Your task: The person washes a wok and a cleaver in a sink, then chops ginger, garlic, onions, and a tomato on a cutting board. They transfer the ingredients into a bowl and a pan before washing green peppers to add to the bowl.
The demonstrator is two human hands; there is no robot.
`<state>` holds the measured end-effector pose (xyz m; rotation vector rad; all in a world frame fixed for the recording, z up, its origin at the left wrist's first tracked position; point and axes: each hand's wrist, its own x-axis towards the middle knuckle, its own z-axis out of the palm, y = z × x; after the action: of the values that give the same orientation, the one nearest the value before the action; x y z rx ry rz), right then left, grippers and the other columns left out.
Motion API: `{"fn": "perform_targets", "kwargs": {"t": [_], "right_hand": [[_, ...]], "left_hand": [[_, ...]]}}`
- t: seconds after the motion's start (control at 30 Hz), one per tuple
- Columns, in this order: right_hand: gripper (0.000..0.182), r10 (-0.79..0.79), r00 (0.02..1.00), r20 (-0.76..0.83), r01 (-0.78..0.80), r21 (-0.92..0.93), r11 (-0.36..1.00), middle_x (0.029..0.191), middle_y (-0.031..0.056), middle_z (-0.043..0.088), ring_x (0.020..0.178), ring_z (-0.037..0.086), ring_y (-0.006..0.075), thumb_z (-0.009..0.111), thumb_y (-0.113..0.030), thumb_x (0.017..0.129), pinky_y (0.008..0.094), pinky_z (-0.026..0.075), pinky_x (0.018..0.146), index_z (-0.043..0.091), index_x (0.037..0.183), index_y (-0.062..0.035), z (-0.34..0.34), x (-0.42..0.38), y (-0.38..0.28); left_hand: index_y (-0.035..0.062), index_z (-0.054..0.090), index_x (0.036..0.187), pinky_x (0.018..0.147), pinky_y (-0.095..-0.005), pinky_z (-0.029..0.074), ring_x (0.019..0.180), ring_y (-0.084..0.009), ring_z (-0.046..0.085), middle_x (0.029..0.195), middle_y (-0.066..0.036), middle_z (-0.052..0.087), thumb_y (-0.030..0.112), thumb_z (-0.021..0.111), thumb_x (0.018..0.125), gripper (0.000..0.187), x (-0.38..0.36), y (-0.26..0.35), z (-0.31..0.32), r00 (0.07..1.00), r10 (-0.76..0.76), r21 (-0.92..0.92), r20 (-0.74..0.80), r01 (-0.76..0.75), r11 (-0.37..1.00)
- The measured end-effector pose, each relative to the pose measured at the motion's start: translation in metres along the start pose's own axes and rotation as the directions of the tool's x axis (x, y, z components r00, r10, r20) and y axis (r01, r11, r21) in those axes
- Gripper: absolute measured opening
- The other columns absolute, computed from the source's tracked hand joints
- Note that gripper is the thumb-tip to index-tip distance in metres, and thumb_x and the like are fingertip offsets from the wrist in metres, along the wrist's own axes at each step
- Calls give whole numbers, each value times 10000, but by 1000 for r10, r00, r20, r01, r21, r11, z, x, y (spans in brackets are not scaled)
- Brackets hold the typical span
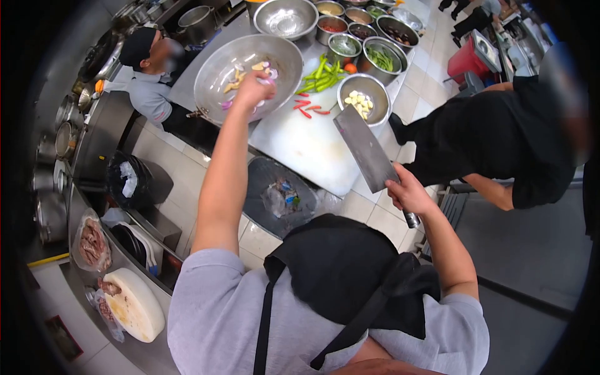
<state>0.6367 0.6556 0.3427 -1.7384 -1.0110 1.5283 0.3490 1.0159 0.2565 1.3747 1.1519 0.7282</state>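
Observation:
My left hand (pixel 254 92) reaches down into a wide metal bowl (pixel 209 81), fingers curled; what lies in them, if anything, is hidden. Pale ginger-like pieces (pixel 235 81) and purple shallot or onion pieces (pixel 227 105) lie in that bowl around the hand. My right hand (pixel 409 190) grips a cleaver (pixel 369 150) by its handle, the broad blade pointing up and left beside the white cutting board (pixel 306 147). Close to the blade's tip, a smaller metal bowl (pixel 381 94) contains peeled garlic cloves (pixel 358 102). Green chilies (pixel 323 76) and cut red chilies (pixel 304 109) lie on the board.
Several metal containers (pixel 344 45) of ingredients crowd the table's far side, near an empty-looking bowl (pixel 285 19). Below the table edge stands a grey bin (pixel 262 203) with waste. One co-worker (pixel 150 94) is at the left, another (pixel 487 131) close on the right.

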Motion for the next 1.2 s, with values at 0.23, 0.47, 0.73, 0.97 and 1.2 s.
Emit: {"fn": "perform_targets", "kwargs": {"t": [0.23,0.47,0.73,0.97,1.2], "right_hand": [[216,-51,999,-5,39,-564,825,775,269,582,767,593,467,544,-125,969,502,445,680,394,1067,-5,12,21,25],[196,-192,979,71,182,-730,659,792,302,617,815,598,515,522,-117,974,571,429,710,393,1082,-18,19,32,48],[184,-238,967,85,210,-796,568,730,275,614,764,602,500,525,-125,980,586,422,675,399,1085,-40,16,26,48],[163,-255,964,77,196,-854,481,659,241,602,683,597,489,517,-124,982,590,425,626,412,1082,-50,16,15,39],[169,-145,989,31,96,-878,468,716,270,614,733,597,496,520,-118,978,588,415,644,404,1082,-53,25,12,43]], "left_hand": [[35,721,1039,825,-378,561,907,-297,725,989,-188,731,20,732,794,245,-130,-79,130,988,108,414,111,-144,899],[49,715,1029,862,-423,539,956,-348,671,1036,-194,658,11,712,786,246,-151,-98,158,951,290,478,110,-306,823],[58,712,956,664,-327,564,758,-223,671,991,-92,632,47,771,814,155,-161,-118,159,828,559,377,-35,-507,775],[53,716,924,640,-327,570,720,-215,671,998,-70,660,58,777,811,128,-163,-119,166,799,596,378,-79,-530,759],[65,704,879,641,-340,577,735,-236,675,952,-62,661,56,781,788,119,-162,-118,167,771,627,352,-111,-560,750]]}}
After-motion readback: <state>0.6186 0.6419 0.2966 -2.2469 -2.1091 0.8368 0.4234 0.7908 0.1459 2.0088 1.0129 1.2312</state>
